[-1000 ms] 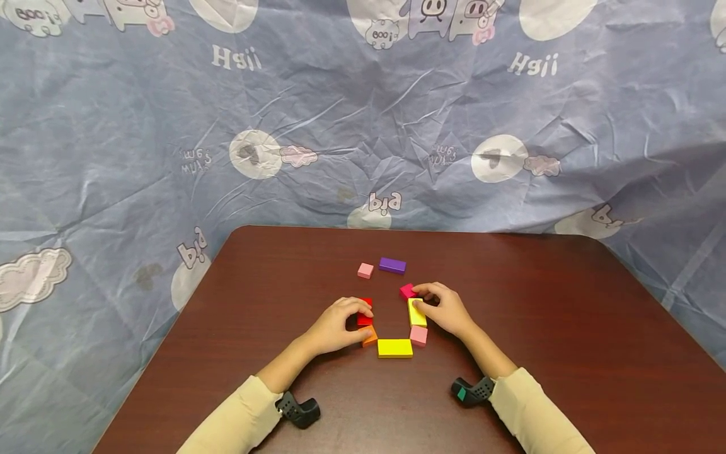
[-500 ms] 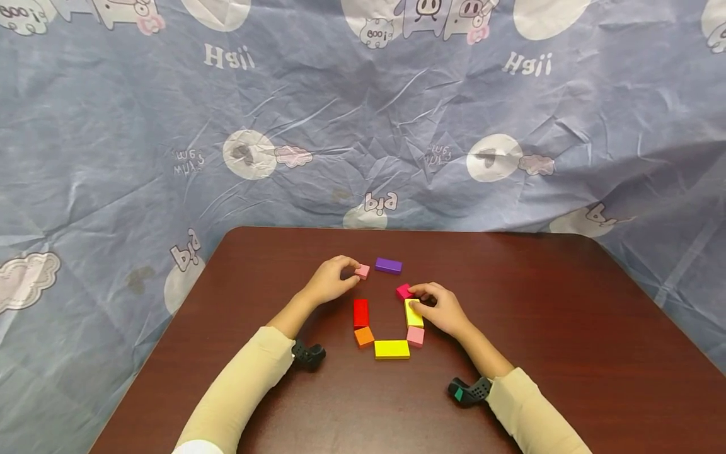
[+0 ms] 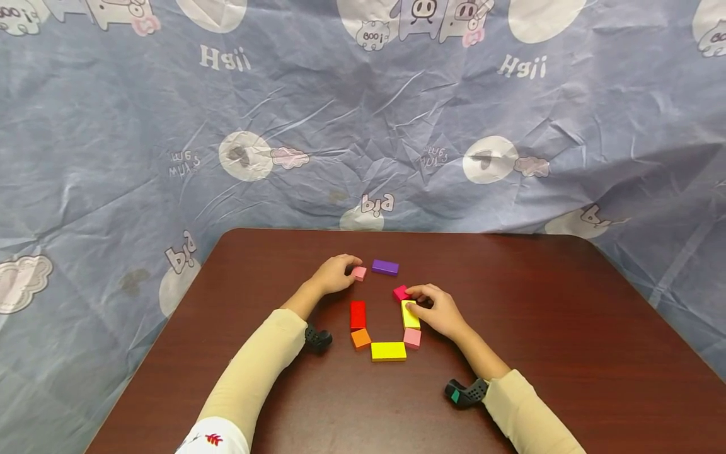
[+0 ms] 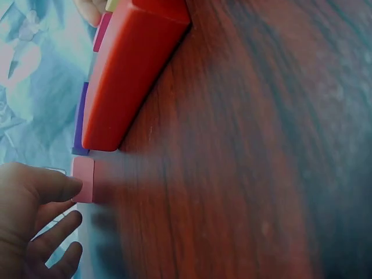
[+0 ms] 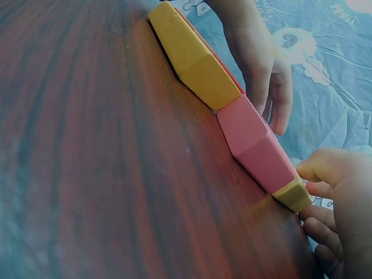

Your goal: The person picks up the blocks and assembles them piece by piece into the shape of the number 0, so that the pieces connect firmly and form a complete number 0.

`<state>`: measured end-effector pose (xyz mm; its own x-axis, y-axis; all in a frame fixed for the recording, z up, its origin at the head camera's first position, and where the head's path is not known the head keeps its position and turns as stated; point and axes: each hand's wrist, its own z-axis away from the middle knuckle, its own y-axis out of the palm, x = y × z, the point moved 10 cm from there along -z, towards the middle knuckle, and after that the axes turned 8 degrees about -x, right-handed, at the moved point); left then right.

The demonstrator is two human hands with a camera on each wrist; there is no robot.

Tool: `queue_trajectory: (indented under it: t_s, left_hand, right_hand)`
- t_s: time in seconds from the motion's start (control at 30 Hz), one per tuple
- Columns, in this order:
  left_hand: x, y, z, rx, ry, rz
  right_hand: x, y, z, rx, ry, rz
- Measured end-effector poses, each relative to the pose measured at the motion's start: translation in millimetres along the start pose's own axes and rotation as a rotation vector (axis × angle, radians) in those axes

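Note:
At the far left of the block group, my left hand pinches a small pink block between thumb and fingers. The left wrist view has the thumb on the pink block's face, with the other fingers behind it. My right hand rests at the right side, its thumb on a yellow block and its index fingertip at a magenta block. Against that yellow block's near end lies a second pink block. A purple block lies just right of the left hand.
A red block, an orange block and another yellow block form the left and near sides of an unjoined ring. All lie on a dark wooden table. Behind it hangs a printed blue cloth.
My left hand has left the red and orange blocks, reached farther up the table and taken hold of the small pink block. The right hand stays at the yellow and magenta blocks.

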<state>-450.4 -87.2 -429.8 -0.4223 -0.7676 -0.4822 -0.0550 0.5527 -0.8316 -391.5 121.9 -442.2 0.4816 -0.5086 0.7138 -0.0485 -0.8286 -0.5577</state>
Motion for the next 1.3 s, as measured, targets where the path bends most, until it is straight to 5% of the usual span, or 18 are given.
queue_trajectory:
  t_s: [0.3, 0.8, 1.3]
  left_hand:
    - [-2.3, 4.2, 2.3, 0.008, 0.022, 0.005]
    - [-37.4, 9.2, 22.9, 0.091, 0.220, 0.012]
    - [-39.5, 6.6, 40.1, 0.108, 0.219, 0.040]
  right_hand:
    - [-1, -1, 0.9, 0.000, 0.007, -0.005]
    - [0, -5, -0.4, -0.006, -0.001, 0.007]
    - [-1, -1, 1.0, -0.006, 0.001, -0.006]
